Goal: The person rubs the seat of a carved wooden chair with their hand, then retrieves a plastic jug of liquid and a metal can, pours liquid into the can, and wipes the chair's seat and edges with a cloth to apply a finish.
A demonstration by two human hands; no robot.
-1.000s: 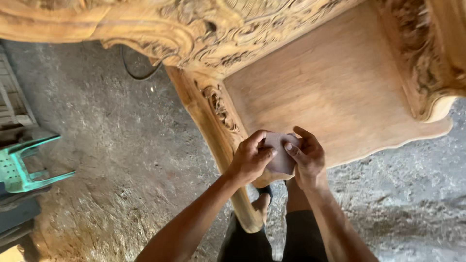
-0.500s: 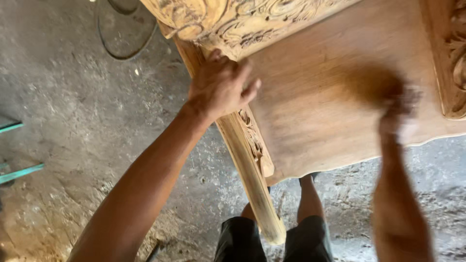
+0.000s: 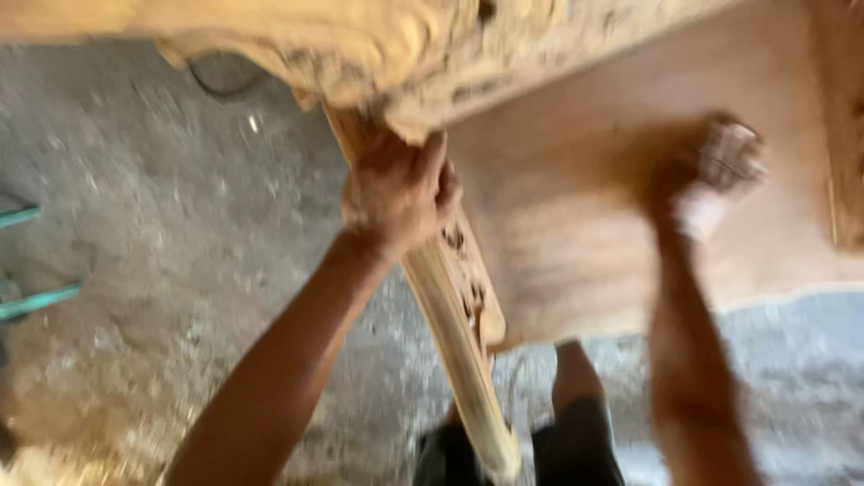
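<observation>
A: Where is the left hand (image 3: 396,193)?

B: It is wrapped around the carved wooden leg (image 3: 450,306) of the furniture piece, high up, just under the ornate carved rail (image 3: 378,45) that runs along the top of the view. The grip is clenched on that leg, fingers curled over its inner side.

A: And the right hand (image 3: 706,171)?

B: It lies on the flat wooden panel (image 3: 558,234), toward the panel's upper right part. The hand is badly blurred. Something pale, a folded sheet or pad (image 3: 711,207), shows under the fingers and against the panel, so the grip seems pressed down on it, but I cannot tell how tightly the fingers close.

A: How does the panel sit?

B: It fills the right half of the view, smooth and reddish-brown, bounded on the left by the carved leg and on the far right by another carved strip (image 3: 846,135). Its lower edge stands out against the floor (image 3: 162,234).

A: What is around it?

B: A grey, dusty concrete floor with pale sawdust at the lower left. A dark cable loop (image 3: 220,81) lies on the floor near the rail, and green bars (image 3: 36,301) show at the left edge. The person's legs in dark shorts (image 3: 576,441) are at the bottom, beside the leg's foot.
</observation>
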